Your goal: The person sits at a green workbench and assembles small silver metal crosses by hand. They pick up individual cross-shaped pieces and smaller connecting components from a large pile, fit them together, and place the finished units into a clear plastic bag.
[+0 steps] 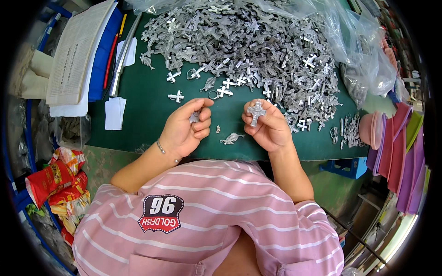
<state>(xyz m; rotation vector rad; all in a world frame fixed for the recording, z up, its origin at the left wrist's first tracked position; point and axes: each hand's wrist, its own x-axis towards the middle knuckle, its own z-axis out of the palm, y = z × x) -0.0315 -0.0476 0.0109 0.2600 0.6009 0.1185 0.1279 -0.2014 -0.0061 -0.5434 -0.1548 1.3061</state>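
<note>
My right hand (pixel 269 125) pinches a silver cross pendant (pixel 256 112) between thumb and fingers, its front turned up. In the curled fingers of my left hand (pixel 186 126) sits a small silver metal piece (pixel 194 117), mostly hidden by the fingers. Between the hands, a fishbone-shaped pendant (pixel 231 138) lies on the dark green table, with a tiny pale piece (pixel 218 129) beside it. Beyond my hands lie several loose crosses, among them one cross (pixel 175 96) at the left, and a ring (pixel 213 94).
A large heap of silver pendants (pixel 258 50) covers the far table. Clear plastic bags (pixel 363 50) stand at the right, near a small metal pile (pixel 352 129) and a pink cup (pixel 369 129). At left are a tapered metal rod (pixel 120 64), pens, paper (pixel 115 113) and a blue folder (pixel 99 69).
</note>
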